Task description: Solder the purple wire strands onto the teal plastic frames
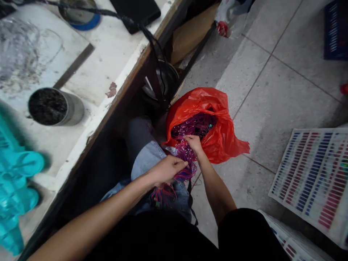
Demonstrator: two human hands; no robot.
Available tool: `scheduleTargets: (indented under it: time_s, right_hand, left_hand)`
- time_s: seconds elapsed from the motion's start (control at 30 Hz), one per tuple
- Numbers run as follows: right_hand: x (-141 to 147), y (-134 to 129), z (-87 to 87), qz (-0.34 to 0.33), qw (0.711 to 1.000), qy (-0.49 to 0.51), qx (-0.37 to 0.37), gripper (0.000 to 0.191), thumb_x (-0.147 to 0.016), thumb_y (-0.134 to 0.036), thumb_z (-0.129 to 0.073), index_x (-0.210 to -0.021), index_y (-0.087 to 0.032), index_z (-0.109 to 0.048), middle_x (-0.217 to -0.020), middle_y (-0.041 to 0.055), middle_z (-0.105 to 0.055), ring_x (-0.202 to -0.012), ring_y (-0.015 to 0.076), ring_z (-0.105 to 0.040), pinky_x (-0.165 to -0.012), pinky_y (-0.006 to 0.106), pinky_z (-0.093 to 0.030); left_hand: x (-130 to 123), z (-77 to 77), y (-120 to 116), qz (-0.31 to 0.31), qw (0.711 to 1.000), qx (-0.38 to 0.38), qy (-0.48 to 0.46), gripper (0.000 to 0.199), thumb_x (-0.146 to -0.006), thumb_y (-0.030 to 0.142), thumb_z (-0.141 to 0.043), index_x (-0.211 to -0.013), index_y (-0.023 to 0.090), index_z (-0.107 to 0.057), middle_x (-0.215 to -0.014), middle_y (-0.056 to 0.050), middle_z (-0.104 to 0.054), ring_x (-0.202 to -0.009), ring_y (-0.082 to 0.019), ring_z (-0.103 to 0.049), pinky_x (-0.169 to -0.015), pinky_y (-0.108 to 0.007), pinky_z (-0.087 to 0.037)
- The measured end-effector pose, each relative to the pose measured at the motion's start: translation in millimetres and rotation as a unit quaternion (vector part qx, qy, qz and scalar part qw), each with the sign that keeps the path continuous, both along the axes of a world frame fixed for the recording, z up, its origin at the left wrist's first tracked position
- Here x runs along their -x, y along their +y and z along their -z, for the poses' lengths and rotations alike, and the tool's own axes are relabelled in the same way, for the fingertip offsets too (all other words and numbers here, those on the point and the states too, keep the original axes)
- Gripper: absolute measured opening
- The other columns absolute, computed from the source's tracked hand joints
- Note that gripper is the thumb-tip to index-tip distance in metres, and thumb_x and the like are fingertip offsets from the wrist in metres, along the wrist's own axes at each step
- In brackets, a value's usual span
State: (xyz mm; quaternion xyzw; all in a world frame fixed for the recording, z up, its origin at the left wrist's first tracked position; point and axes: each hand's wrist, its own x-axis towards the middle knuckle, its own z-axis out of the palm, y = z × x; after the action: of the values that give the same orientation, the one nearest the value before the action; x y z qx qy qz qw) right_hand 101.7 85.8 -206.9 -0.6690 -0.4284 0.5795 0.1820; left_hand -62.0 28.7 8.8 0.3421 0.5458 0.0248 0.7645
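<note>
A red plastic bag point(228, 127) lies on the floor beside my knees, its mouth open. Inside it sits a tangle of purple and dark strands point(195, 123) with small shiny bits. A bundle of thin purple, red and blue strands point(187, 154) runs from the bag's mouth to my lap. With fingers closed, my left hand point(168, 168) grips the lower part of this bundle over my jeans. My right hand point(193, 142) pinches the bundle near the bag's edge. More red and blue strands point(163, 194) rest on my lap below my left wrist.
At left is a worn white table point(108, 58) bearing a metal can point(74, 108) of dark material, turquoise plastic pieces point(21, 174), a black flat object point(136, 14) and black cables. White slatted baskets point(312, 181) stand at right. A dark blue crate point(335, 32) is farther back.
</note>
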Motion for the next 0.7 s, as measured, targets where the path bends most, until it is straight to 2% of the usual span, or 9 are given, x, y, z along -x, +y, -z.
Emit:
scheduleTargets:
  time_s: [0.17, 0.23, 0.33, 0.47, 0.57, 0.7]
  right_hand:
    - [-20.8, -19.2, -15.7, 0.003, 0.999, 0.001, 0.041, 0.029, -0.085, -0.039, -0.059, -0.093, -0.013, -0.069, -0.083, 0.0031, -0.069, -0.072, 0.0129, -0.061, -0.069, 0.027, -0.051]
    - [-20.7, -14.9, -15.6, -0.003, 0.998, -0.006, 0.056, 0.030, -0.090, -0.038, -0.056, -0.103, -0.012, -0.064, -0.096, 0.0049, -0.066, -0.080, 0.0139, -0.063, -0.073, 0.031, -0.053]
    - [-8.6, 4.0, -7.9, -0.025, 0.997, -0.013, 0.068, 0.031, -0.090, -0.037, -0.057, -0.113, -0.016, -0.059, -0.114, 0.0063, -0.061, -0.096, 0.0182, -0.061, -0.080, 0.035, -0.054]
    - [6.3, 24.9, 2.0, -0.051, 0.996, -0.023, 0.070, 0.031, -0.090, -0.035, -0.057, -0.116, -0.018, -0.058, -0.121, 0.0073, -0.058, -0.102, 0.0197, -0.060, -0.084, 0.037, -0.053]
    - [3.5, 23.1, 2.5, -0.048, 0.996, -0.031, 0.062, 0.034, -0.090, -0.036, -0.058, -0.117, -0.016, -0.058, -0.120, 0.0077, -0.058, -0.101, 0.0200, -0.060, -0.083, 0.038, -0.054]
    - [-5.3, 7.7, -3.7, -0.030, 0.998, -0.034, 0.036, 0.031, -0.090, -0.037, -0.058, -0.109, -0.013, -0.060, -0.107, 0.0057, -0.063, -0.089, 0.0164, -0.062, -0.076, 0.034, -0.054]
  left_hand:
    - [3.4, -34.7, 1.2, 0.000, 0.999, -0.031, -0.026, 0.040, -0.088, 0.047, -0.043, -0.102, 0.015, -0.063, -0.054, 0.007, -0.041, -0.037, -0.006, -0.030, -0.037, -0.020, -0.020]
    - [2.0, -40.6, 2.2, 0.001, 0.999, -0.044, -0.025, 0.041, -0.089, 0.047, -0.043, -0.102, 0.014, -0.063, -0.053, 0.007, -0.042, -0.037, -0.006, -0.031, -0.037, -0.020, -0.021]
    - [-2.5, -31.8, 1.8, -0.012, 0.999, -0.045, -0.013, 0.042, -0.088, 0.051, -0.042, -0.096, 0.015, -0.063, -0.049, 0.008, -0.037, -0.036, -0.007, -0.034, -0.036, -0.020, -0.025]
    - [-6.3, -12.3, 0.2, -0.068, 0.998, -0.014, 0.000, 0.043, -0.086, 0.053, -0.044, -0.093, 0.015, -0.061, -0.043, 0.010, -0.031, -0.032, -0.008, -0.030, -0.035, -0.020, -0.026]
    - [-6.5, -8.8, -0.1, -0.103, 0.995, -0.013, -0.008, 0.042, -0.086, 0.053, -0.046, -0.095, 0.015, -0.061, -0.043, 0.010, -0.033, -0.032, -0.007, -0.029, -0.034, -0.020, -0.025]
    - [-7.4, -10.7, -0.4, -0.107, 0.994, -0.004, -0.020, 0.042, -0.085, 0.053, -0.048, -0.095, 0.014, -0.061, -0.045, 0.010, -0.034, -0.033, -0.007, -0.030, -0.035, -0.021, -0.024]
